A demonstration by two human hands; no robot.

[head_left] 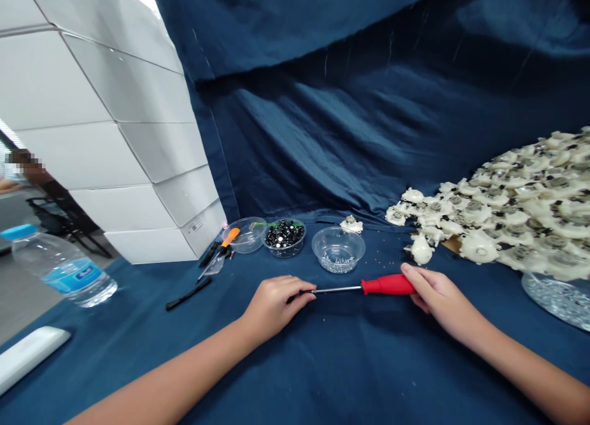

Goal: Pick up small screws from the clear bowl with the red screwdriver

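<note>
screwdriver [380,284] is sitting between our two hands, level across the front of the blue cloth [350,370]. we can't tell whether it's touching the cloth or being lifted clear of it. its red plastic handle [389,284] is pointing right and its thin steel shaft [338,288] is pointing left.

right hand [442,303] is closing on the butt of the handle, pressed together rather than spread. left hand [271,305] is curling over the far end of the shaft and hiding the tip, so we can't tell whether it's pinching the shaft or only covering it.

we're judging the tool as light, stiff and fairly forgiving. the handle is looking like the best place to take hold: it's fat and easy to wrap, while the bare steel is thin and likely slippery.

a loose cream plastic part [421,250] is sitting just past the right hand, in front of a big heap of cream plastic parts [520,204]. a clear bowl of small silver screws [338,253] is standing beyond the shaft, beside a clear bowl of black and silver pieces [284,237]. an orange-handled screwdriver [229,237] is leaning against a clear plastic bowl [244,233].
</note>
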